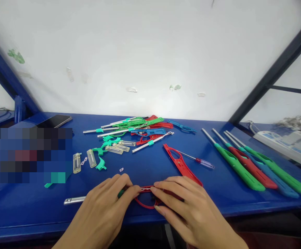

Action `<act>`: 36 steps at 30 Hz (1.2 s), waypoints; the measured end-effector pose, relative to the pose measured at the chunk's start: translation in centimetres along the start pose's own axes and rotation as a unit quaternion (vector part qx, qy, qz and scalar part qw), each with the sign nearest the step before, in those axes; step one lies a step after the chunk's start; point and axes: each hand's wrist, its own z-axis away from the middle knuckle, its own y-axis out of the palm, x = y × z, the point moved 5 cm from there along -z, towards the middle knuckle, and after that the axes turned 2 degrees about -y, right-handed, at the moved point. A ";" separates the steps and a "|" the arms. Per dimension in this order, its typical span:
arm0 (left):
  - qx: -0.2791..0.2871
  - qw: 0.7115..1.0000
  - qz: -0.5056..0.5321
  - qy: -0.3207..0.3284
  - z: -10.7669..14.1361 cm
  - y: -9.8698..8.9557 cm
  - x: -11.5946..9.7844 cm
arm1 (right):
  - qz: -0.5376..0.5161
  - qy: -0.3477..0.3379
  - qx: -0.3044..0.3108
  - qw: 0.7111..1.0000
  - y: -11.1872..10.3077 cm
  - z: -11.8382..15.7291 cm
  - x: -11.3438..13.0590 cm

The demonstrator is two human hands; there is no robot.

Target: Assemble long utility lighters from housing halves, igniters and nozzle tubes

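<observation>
Both hands are at a red lighter half-shell (145,207) near the table's front edge. My left hand (108,199) pinches its left end, where a silver lighter tube (74,200) sticks out to the left. My right hand (188,204) has its fingers closed over the right part of the same shell. A thin white wire (145,188) runs along the shell between the fingertips. The fingers hide most of the inside. Just behind my right hand lies another red half-shell (183,164), with a screwdriver (204,163) beside it.
Finished-looking lighters (254,166) lie in a row at right. Green, red and blue shells with metal tubes (142,148) are piled at back. Several clear fuel tanks (91,158) and teal triggers (101,163) lie at centre left. A phone (55,121) is at back left.
</observation>
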 end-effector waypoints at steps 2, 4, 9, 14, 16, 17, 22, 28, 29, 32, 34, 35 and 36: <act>0.003 1.000 -0.001 0.002 -0.1 0.0 0.0 | -0.009 0.010 -0.001 1.000 0.0 0.1 -0.1; 0.004 1.000 0.004 0.003 -0.1 0.0 -0.1 | -0.021 0.023 -0.015 0.999 0.0 0.3 -0.4; 0.014 1.000 -0.007 0.007 0.2 0.3 0.1 | -0.036 0.038 -0.053 0.997 -0.3 1.1 -0.8; 0.016 1.000 -0.017 0.013 0.4 0.4 0.2 | -0.023 0.032 -0.048 0.998 -0.1 1.2 -0.7; 0.011 1.000 -0.016 0.012 0.3 0.3 0.1 | -0.024 0.031 -0.046 0.998 0.0 1.2 -0.7; 0.010 1.000 -0.014 0.009 0.3 0.3 0.1 | -0.025 0.032 -0.045 0.998 0.0 1.1 -0.6; 0.003 1.000 0.004 0.006 0.0 0.2 0.0 | -0.022 0.032 -0.027 0.999 0.1 1.0 -0.5; -0.002 1.000 0.011 0.011 0.0 0.1 0.0 | -0.011 0.022 -0.025 0.999 0.0 0.8 -0.4; -0.004 1.000 0.007 0.013 0.0 0.1 0.0 | -0.012 0.020 -0.023 0.999 0.0 0.8 -0.4; -0.002 1.000 -0.010 0.015 0.1 0.3 -0.1 | -0.012 0.018 -0.017 1.000 0.1 0.8 -0.5; -0.002 1.000 -0.019 0.013 0.2 0.4 -0.2 | -0.013 0.023 -0.012 1.000 0.2 0.8 -0.5; 0.001 1.000 -0.023 0.011 0.2 0.5 -0.2 | -0.013 0.027 -0.012 0.999 0.3 0.8 -0.4; 0.004 1.000 -0.028 0.010 0.2 0.6 -0.3 | -0.013 0.031 -0.014 0.999 0.3 0.7 -0.4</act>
